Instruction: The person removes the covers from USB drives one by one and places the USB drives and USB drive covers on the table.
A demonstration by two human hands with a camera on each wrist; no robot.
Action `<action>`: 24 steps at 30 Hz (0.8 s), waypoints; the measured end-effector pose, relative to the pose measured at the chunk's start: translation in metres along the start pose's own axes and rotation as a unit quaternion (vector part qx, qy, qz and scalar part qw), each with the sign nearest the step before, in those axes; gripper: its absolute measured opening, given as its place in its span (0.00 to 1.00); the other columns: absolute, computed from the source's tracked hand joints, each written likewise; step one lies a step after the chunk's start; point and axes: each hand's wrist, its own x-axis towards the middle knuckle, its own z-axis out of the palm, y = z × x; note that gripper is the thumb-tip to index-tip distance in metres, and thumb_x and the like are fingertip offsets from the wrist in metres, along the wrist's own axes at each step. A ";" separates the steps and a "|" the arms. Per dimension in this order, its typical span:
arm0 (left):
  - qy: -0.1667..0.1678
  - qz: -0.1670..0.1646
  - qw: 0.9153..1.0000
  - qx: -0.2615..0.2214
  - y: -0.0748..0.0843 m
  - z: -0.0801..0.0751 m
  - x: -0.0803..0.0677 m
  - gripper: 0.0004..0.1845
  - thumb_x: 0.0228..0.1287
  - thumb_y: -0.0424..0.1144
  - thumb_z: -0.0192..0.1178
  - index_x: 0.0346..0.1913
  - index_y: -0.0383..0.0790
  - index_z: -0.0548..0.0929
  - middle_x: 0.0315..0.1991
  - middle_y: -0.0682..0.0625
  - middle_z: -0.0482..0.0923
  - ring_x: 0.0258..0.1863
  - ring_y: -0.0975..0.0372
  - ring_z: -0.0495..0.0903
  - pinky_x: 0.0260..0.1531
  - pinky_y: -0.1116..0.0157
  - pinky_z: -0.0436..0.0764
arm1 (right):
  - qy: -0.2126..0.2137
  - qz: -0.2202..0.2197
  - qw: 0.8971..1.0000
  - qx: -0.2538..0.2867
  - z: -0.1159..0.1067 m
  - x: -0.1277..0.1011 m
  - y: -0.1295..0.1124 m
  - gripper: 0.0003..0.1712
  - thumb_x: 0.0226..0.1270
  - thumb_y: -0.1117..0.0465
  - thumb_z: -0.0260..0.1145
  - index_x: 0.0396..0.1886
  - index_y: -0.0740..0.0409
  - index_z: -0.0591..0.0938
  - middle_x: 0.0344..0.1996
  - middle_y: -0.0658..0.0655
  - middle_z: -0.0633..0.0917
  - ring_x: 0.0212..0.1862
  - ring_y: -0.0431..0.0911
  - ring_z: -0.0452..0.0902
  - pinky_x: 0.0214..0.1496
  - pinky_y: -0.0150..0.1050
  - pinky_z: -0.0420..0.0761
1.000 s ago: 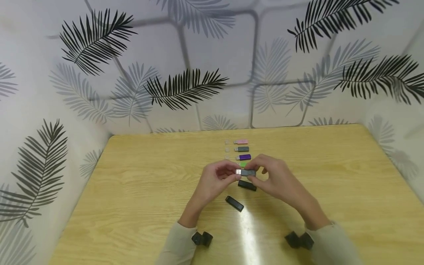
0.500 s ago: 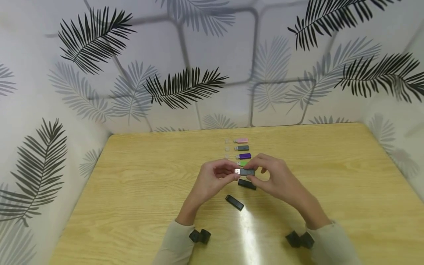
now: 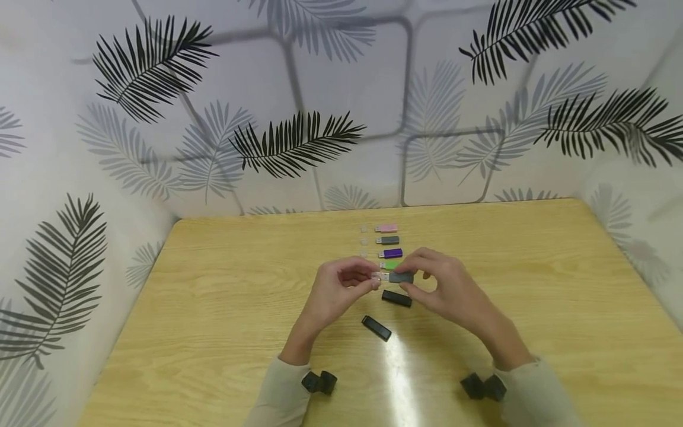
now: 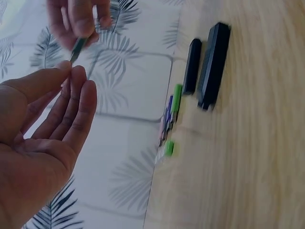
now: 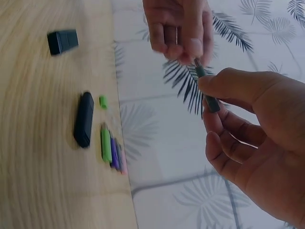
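A grey USB stick [image 3: 401, 277] is pinched between the thumb and fingers of my right hand [image 3: 445, 284], its metal plug pointing left. My left hand [image 3: 336, 296] pinches a small clear cap [image 3: 376, 277] at the plug's tip. Both hands are raised over the table, and the right wrist view shows the dark stick [image 5: 212, 103] slanting between them. Just beyond my fingers lies a green USB stick [image 3: 388, 265], partly hidden by my right hand. Its green cap [image 4: 169, 148] shows in the left wrist view.
Farther back, purple [image 3: 391, 253], grey [image 3: 388, 240] and pink [image 3: 386, 228] USB sticks lie in a column, with clear caps [image 3: 364, 241] to their left. Two black sticks [image 3: 396, 298] lie nearer on the wooden table [image 3: 224, 320]. A patterned wall [image 3: 347, 172] stands behind.
My left hand has shifted slightly left, and the clear cap has come away from the grey USB stick's plug. My right hand has stayed nearly still with the stick.
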 end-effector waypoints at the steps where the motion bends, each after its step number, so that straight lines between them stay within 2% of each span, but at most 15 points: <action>1: 0.005 0.002 1.000 -0.006 -0.001 -0.004 -0.001 0.09 0.59 0.25 0.62 0.44 0.27 0.82 0.37 0.36 0.82 0.35 0.47 0.83 0.36 0.58 0.83 | 0.005 -0.002 1.000 -0.007 -0.002 -0.001 0.001 0.12 0.54 0.66 0.73 0.39 0.51 0.84 0.37 0.43 0.82 0.36 0.37 0.76 0.33 0.33 0.78; 6: 0.039 0.014 0.999 -0.026 -0.019 -0.023 -0.004 0.10 0.59 0.25 0.62 0.45 0.30 0.82 0.37 0.39 0.82 0.35 0.51 0.84 0.38 0.56 0.83 | 0.023 -0.002 0.999 -0.023 -0.010 -0.005 0.008 0.15 0.52 0.67 0.74 0.40 0.51 0.85 0.37 0.43 0.82 0.36 0.36 0.76 0.32 0.35 0.79; 10: 0.049 0.019 0.998 -0.025 -0.032 -0.027 -0.003 0.11 0.60 0.29 0.63 0.46 0.34 0.83 0.38 0.42 0.83 0.36 0.54 0.84 0.38 0.58 0.83 | 0.018 0.007 1.000 -0.024 -0.011 -0.005 0.011 0.14 0.54 0.66 0.73 0.41 0.50 0.85 0.37 0.43 0.82 0.37 0.36 0.76 0.33 0.37 0.80; 13: 0.053 0.011 0.998 -0.024 -0.031 -0.026 -0.002 0.11 0.60 0.27 0.62 0.46 0.31 0.82 0.38 0.40 0.82 0.37 0.52 0.84 0.39 0.60 0.83 | 0.016 0.015 0.999 -0.026 -0.010 -0.004 0.012 0.14 0.54 0.66 0.73 0.41 0.50 0.85 0.38 0.43 0.82 0.37 0.36 0.76 0.33 0.35 0.80; 17: 0.052 -0.003 0.998 -0.024 -0.019 -0.022 -0.003 0.11 0.60 0.23 0.61 0.46 0.26 0.81 0.39 0.34 0.81 0.37 0.46 0.83 0.39 0.58 0.83 | 0.015 0.024 0.999 -0.023 -0.007 -0.005 0.015 0.14 0.54 0.66 0.73 0.41 0.50 0.84 0.38 0.43 0.82 0.37 0.37 0.76 0.34 0.34 0.79; 20: 0.051 -0.005 0.999 -0.020 -0.011 -0.021 -0.003 0.11 0.60 0.22 0.60 0.46 0.26 0.81 0.38 0.31 0.81 0.37 0.43 0.83 0.39 0.55 0.83 | 0.013 0.028 0.999 -0.022 -0.005 -0.006 0.017 0.14 0.54 0.66 0.73 0.41 0.51 0.84 0.38 0.43 0.82 0.37 0.38 0.77 0.34 0.34 0.79; 24: 0.060 -0.017 0.998 0.005 -0.006 -0.020 -0.003 0.10 0.60 0.24 0.61 0.45 0.27 0.82 0.39 0.33 0.81 0.38 0.44 0.82 0.39 0.57 0.83 | 0.013 0.030 0.999 -0.024 -0.004 -0.006 0.019 0.14 0.54 0.66 0.73 0.41 0.51 0.84 0.38 0.44 0.82 0.37 0.38 0.76 0.34 0.35 0.79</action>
